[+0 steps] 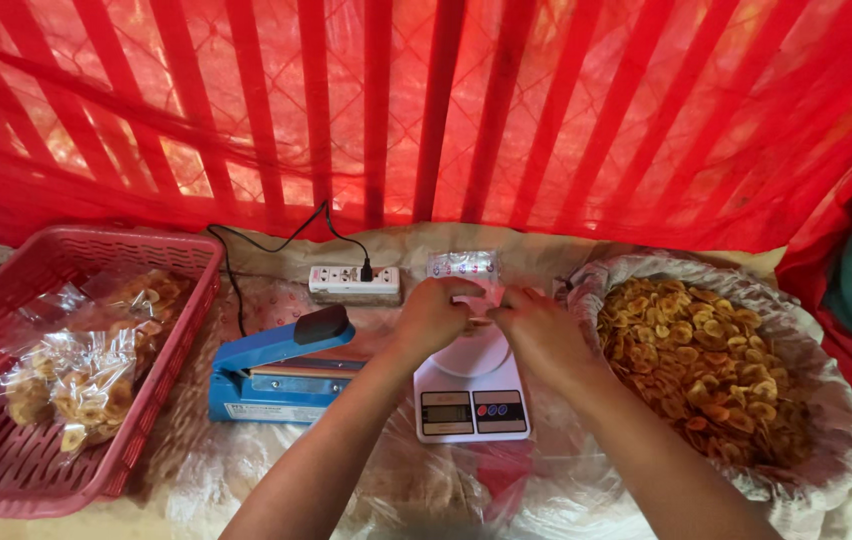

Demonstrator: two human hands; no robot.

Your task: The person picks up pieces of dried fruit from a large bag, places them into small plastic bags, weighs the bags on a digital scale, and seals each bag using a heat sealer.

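Both hands open a small clear bag above a white kitchen scale.

The left hand (436,312) and right hand (536,325) pinch the clear bag (464,268), fingers closed on its edges, directly over the scale (471,400). Left of the scale lie a blue heat sealer (281,375) and red basket (6,470); right, a sack of chips (706,360).

A red basket (161,380) of packed chips sits beside a blue heat sealer (281,375) and white power strip (353,280).
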